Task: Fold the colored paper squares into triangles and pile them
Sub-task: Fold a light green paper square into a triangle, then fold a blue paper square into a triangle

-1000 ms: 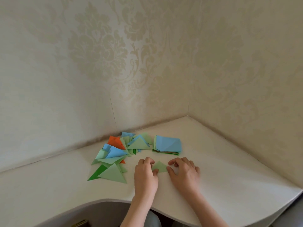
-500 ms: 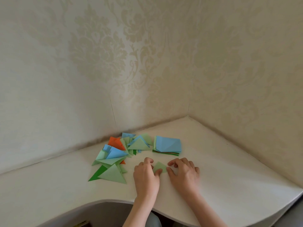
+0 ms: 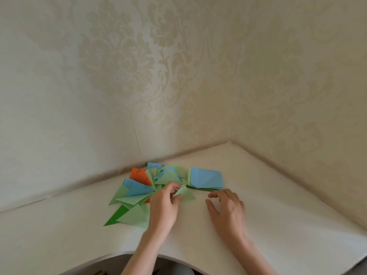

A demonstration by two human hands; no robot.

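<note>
Your left hand pinches a small light green triangle just above the table — between the messy pile of triangles and the stack of squares — while your right hand rests open, holding nothing.

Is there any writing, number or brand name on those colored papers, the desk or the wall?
None can be read: no words, numbers or signs show anywhere.
Folded triangles: plain colored paper, no print.
Stack of squares: plain blue top sheet.
Light green triangle in the left hand: blank.
Wallpaper: floral pattern only, no lettering.
Desk: bare white.
</note>
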